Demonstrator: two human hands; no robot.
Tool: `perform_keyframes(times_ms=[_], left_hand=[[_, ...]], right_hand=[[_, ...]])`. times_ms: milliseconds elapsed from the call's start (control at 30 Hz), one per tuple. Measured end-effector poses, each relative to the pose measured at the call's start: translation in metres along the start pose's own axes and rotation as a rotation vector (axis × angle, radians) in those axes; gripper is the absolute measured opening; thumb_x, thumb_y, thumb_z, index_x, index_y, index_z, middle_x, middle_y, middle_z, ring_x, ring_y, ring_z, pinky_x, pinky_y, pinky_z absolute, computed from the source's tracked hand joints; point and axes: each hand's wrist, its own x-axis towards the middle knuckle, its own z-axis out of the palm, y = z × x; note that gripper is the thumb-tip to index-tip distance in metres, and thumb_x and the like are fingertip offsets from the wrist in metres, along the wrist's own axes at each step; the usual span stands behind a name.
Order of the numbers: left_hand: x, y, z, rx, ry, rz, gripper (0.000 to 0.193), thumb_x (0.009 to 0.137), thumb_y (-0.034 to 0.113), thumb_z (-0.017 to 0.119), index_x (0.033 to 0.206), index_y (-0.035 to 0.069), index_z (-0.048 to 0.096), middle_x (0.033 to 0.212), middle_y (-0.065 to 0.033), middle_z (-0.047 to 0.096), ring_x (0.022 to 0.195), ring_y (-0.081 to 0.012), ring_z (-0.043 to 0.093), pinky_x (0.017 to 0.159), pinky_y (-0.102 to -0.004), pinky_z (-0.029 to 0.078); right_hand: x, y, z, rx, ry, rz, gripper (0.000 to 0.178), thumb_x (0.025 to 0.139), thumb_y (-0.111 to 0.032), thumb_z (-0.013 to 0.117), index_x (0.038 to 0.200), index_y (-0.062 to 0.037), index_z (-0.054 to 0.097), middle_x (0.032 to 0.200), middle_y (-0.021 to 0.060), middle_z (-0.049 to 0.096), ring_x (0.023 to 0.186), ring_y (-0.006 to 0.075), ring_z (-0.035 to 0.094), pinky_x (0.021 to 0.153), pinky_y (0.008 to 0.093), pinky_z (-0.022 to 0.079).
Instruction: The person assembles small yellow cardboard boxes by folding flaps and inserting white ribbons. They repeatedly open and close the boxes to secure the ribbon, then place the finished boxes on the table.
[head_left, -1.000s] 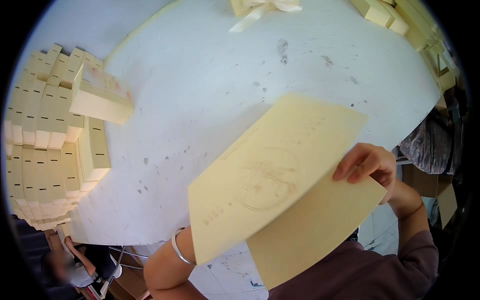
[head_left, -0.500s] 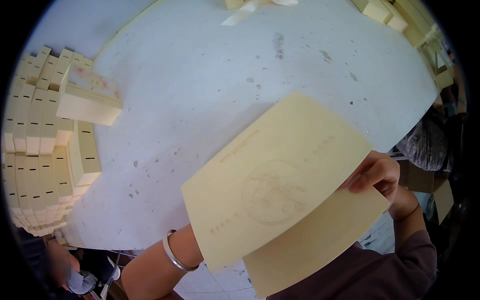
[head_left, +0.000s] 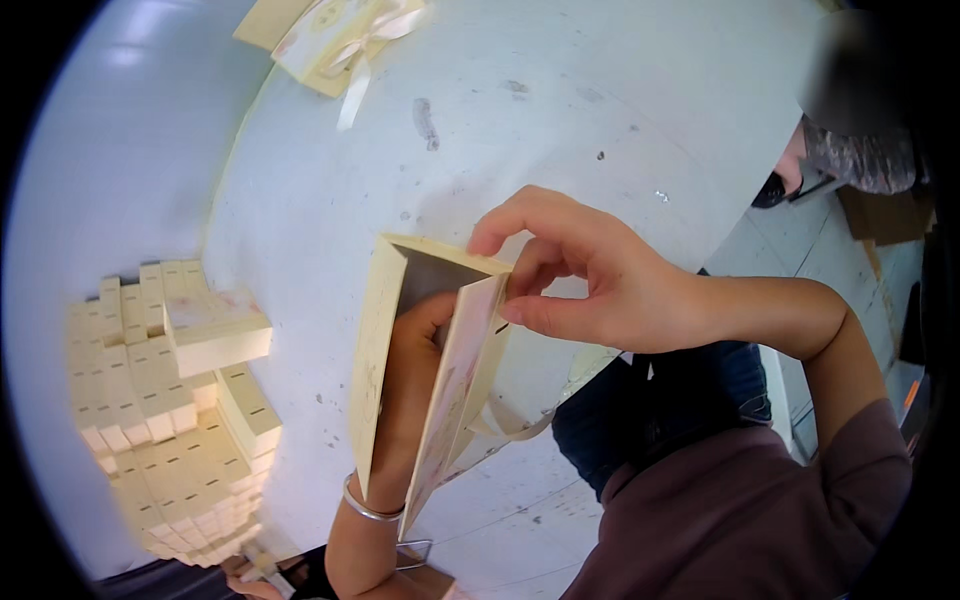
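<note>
A cream gift box [head_left: 376, 350] with its lid panel swung partway open stands tilted between my hands, its grey inside showing at the top. My left hand [head_left: 412, 350], with a silver bangle [head_left: 370, 502] at the wrist, reaches between the panels with bent fingers, partly hidden by the printed panel [head_left: 455, 380]. My right hand [head_left: 590, 270] pinches the box's upper right corner, thumb by a small dark slot and index finger along the top edge. A pale ribbon [head_left: 505, 430] hangs from the box's right side.
Stacked cream boxes [head_left: 180, 430] with dark slots fill the left side of the white table [head_left: 300, 200]. A box with a tied ribbon bow [head_left: 345, 45] lies at the far edge. Beyond the right edge are a plastic-wrapped bundle [head_left: 865, 160] and a cardboard box [head_left: 885, 215].
The box has turned from its flat embossed face to edge-on, showing its inside. My right hand has shifted from the lower right edge to the upper corner. The view has swung round.
</note>
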Motion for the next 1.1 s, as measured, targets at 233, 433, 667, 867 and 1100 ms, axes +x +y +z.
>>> perform_keyframes(times_ms=[233, 433, 667, 867, 1100], left_hand=[[-0.049, -0.091, -0.051, -0.650, 0.158, 0.059, 0.043, 0.086, 0.021, 0.050, 0.125, 0.005, 0.041, 0.118, -0.0146, 0.050, 0.106, -0.0212, 0.052, 0.088, -0.0301, 0.043], [-0.050, -0.130, -0.081, -0.395, 0.165, 0.166, 0.067, 0.087, 0.040, 0.039, 0.138, 0.002, 0.020, 0.141, -0.0222, 0.025, 0.131, -0.0337, 0.025, 0.109, -0.0431, 0.023], [-0.045, -0.007, 0.006, -0.029, 0.269, -0.114, 0.081, 0.082, 0.054, 0.041, 0.138, -0.002, 0.020, 0.142, -0.0228, 0.023, 0.133, -0.0317, 0.020, 0.110, -0.0427, 0.019], [-0.048, -0.017, -0.006, -0.198, 0.230, -0.151, 0.076, 0.086, 0.050, 0.039, 0.138, -0.002, 0.019, 0.145, -0.0180, 0.019, 0.135, -0.0277, 0.017, 0.110, -0.0385, 0.021], [-0.049, -0.075, -0.044, -0.770, 0.041, 0.052, 0.049, 0.089, 0.024, 0.050, 0.132, 0.010, 0.033, 0.134, -0.0179, 0.035, 0.122, -0.0373, 0.039, 0.104, -0.0485, 0.031]], right_hand=[[-0.037, 0.024, 0.003, -0.435, -0.024, -0.064, 0.008, 0.078, -0.001, 0.055, 0.086, 0.0004, 0.053, 0.090, 0.0150, 0.054, 0.082, 0.0310, 0.055, 0.074, 0.0363, 0.046], [-0.031, 0.029, 0.010, -0.525, -0.020, -0.095, 0.027, 0.076, 0.000, 0.057, 0.103, 0.0012, 0.055, 0.103, 0.0166, 0.055, 0.094, 0.0330, 0.053, 0.082, 0.0377, 0.044], [-0.030, 0.028, 0.009, -0.497, -0.029, -0.102, 0.028, 0.076, 0.000, 0.057, 0.103, 0.0016, 0.055, 0.102, 0.0166, 0.055, 0.094, 0.0327, 0.052, 0.083, 0.0378, 0.044], [-0.029, 0.037, 0.011, -0.510, 0.031, -0.146, 0.010, 0.075, -0.001, 0.056, 0.083, 0.0033, 0.056, 0.093, 0.0172, 0.056, 0.090, 0.0338, 0.054, 0.079, 0.0389, 0.045], [-0.027, 0.035, 0.013, -0.555, -0.023, -0.095, 0.024, 0.076, 0.000, 0.057, 0.100, 0.0016, 0.054, 0.102, 0.0164, 0.055, 0.095, 0.0322, 0.052, 0.084, 0.0371, 0.043]])
